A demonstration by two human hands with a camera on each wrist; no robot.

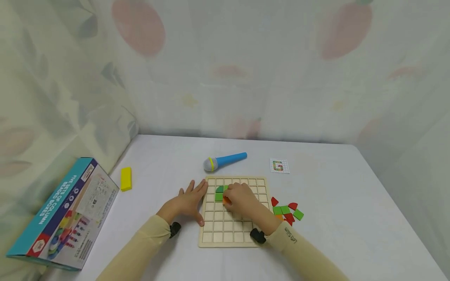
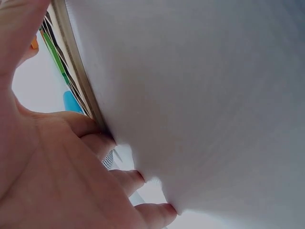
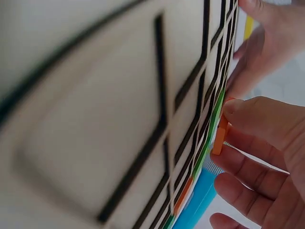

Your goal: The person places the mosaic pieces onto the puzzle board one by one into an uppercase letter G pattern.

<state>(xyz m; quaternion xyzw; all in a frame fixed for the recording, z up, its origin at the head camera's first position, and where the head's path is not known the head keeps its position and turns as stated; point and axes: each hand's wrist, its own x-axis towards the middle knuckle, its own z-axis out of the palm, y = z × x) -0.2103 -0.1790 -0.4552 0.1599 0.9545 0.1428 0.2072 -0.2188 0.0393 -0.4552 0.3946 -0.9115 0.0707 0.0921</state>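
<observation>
A wooden grid board (image 1: 218, 227) lies on the white table. My left hand (image 1: 185, 203) is spread at its left edge, with thumb and fingers straight and touching the rim. Over the upper middle of the grid, my right hand (image 1: 243, 200) pinches an orange tile (image 3: 219, 137) between thumb and fingers; the tile stands tilted close to the board in the right wrist view. Beside it, green square tiles (image 1: 219, 197) and a dark green rounded tile (image 1: 219, 189) sit in cells. An orange tile (image 3: 183, 195) also lies in the grid, hidden by my hand in the head view.
Loose red, green and orange tiles (image 1: 285, 210) lie right of the board. Behind it are a blue toy microphone (image 1: 230, 159) and a small pattern card (image 1: 279, 166) with a G-like shape. At left stand a yellow block (image 1: 126, 179) and a large printed box (image 1: 66, 216).
</observation>
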